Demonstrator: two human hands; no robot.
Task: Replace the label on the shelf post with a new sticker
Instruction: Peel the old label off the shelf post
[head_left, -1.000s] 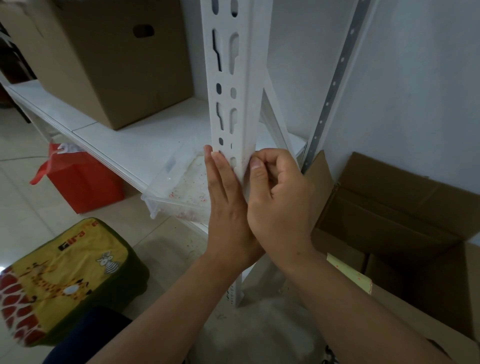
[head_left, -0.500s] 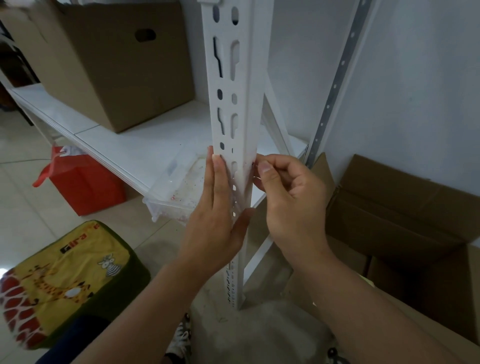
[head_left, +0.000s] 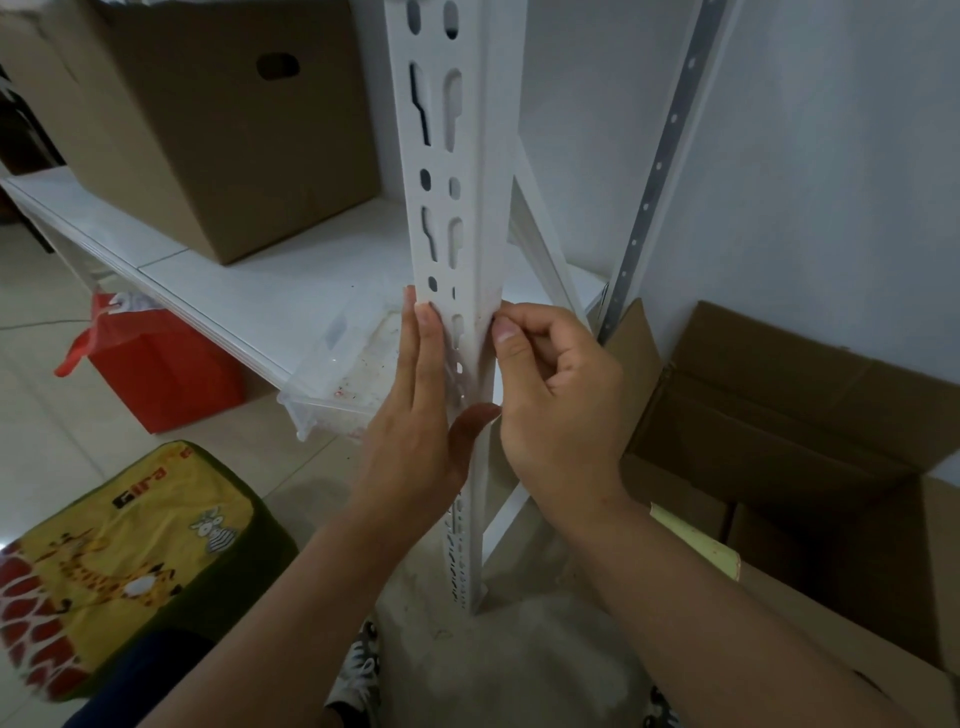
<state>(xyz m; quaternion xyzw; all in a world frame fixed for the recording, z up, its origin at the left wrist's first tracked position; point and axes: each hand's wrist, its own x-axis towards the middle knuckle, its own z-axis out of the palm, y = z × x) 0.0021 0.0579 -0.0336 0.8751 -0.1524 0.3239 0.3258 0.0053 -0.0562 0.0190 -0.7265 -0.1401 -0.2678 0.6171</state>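
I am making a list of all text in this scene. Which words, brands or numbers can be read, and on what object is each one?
"Gira": black letters on the yellow giraffe cushion, lower left; red letters after it are cut off by a fold, not readable.
Shelf post, cardboard boxes, red bag: no readable text.

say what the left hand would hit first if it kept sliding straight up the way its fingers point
Probably nothing soon: the left hand lies flat against the white slotted metal shelf post, fingers pointing up it, and that face looks bare to the frame's top.

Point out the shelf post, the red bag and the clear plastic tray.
shelf post (head_left: 480, 156), head view, its bare right face.
red bag (head_left: 161, 374), head view, its front side.
clear plastic tray (head_left: 332, 402), head view, its near rim.
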